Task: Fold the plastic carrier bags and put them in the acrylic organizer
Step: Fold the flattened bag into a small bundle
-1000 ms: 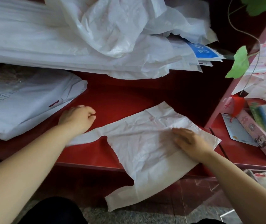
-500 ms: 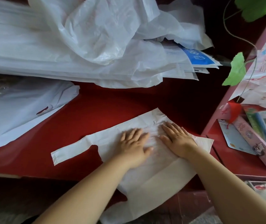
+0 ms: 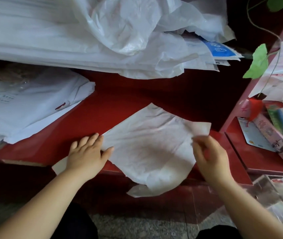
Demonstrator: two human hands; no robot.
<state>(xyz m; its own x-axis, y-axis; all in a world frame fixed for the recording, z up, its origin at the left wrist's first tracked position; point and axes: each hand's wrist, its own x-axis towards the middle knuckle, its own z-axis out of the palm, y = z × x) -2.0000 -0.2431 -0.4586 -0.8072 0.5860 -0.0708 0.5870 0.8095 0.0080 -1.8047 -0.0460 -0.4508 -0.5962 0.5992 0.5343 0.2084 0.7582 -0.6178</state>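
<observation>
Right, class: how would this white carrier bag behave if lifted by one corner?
Probably floppy: the carrier bag sags off the red counter. Likely very light: its film looks thin and translucent by the right hand. It may slide unless the left hand pins it.

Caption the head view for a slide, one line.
Left hand presses a white carrier bag flat on the red table while the right hand pinches its right edge.

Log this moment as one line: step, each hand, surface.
step: folding carrier bag | left hand: flat on its left edge | right hand: pinches its right edge | surface: red table
</observation>
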